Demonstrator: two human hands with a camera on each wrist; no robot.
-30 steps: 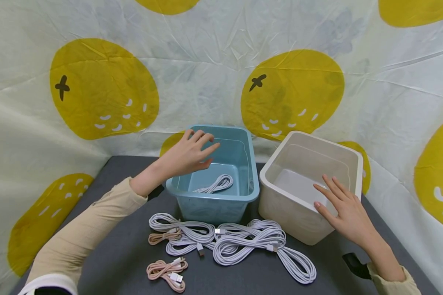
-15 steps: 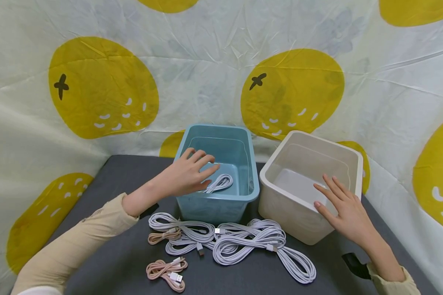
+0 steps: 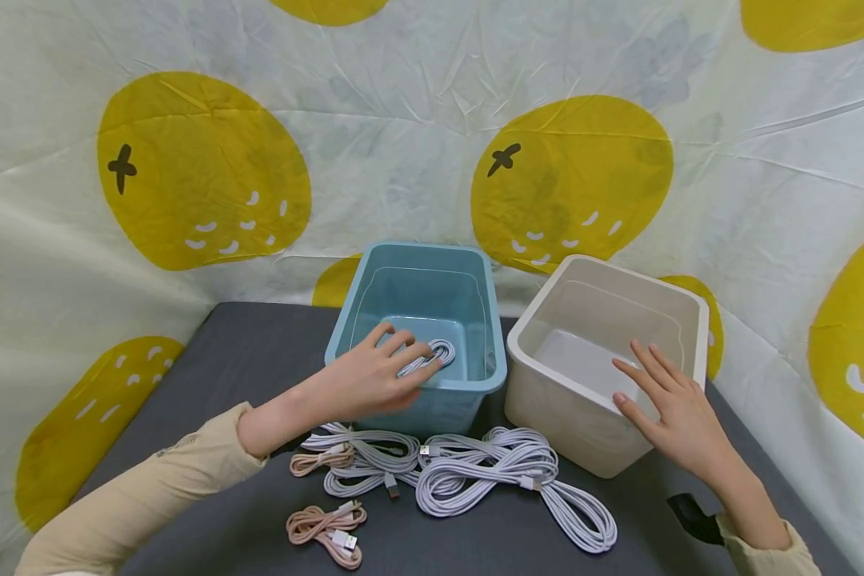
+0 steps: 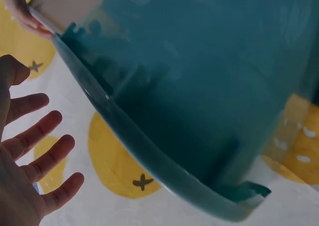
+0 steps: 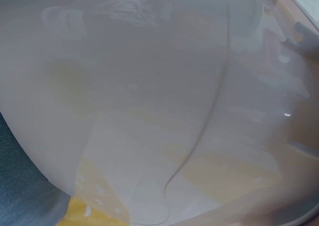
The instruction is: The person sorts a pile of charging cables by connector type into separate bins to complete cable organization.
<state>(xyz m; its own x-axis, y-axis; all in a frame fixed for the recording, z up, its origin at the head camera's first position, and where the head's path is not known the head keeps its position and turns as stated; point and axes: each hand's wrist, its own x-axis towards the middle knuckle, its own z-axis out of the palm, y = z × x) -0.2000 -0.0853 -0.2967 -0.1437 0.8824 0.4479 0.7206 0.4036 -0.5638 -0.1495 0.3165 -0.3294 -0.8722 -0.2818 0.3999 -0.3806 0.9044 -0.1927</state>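
My left hand [image 3: 374, 376] hovers over the near rim of a blue plastic bin [image 3: 486, 320], fingers spread and loosely bent, holding nothing. A bundled white cable [image 3: 442, 350] lies inside that bin, partly hidden by the fingers. In the left wrist view, the left hand [image 4: 30, 161] is apart from the blue bin's wall [image 4: 199, 111]. My right hand [image 3: 673, 408] lies at the near right rim of a beige bin [image 3: 583, 424], fingers extended over it. Several coiled white cables [image 3: 468, 480] lie on the table before the bins, with a tan cable [image 3: 324, 460] at their left.
Nearer the front lies a pink cable bundle [image 3: 324, 532] with a white USB plug. Both bins stand side by side on a dark grey tabletop [image 3: 259, 368]. A pale cloth [image 3: 403, 144] with yellow fruit prints hangs behind. The beige bin's wall [image 5: 149, 86] fills the right wrist view.
My left hand has come down and toward me, from above the blue bin's left side to its near rim. My right hand has stayed in place.
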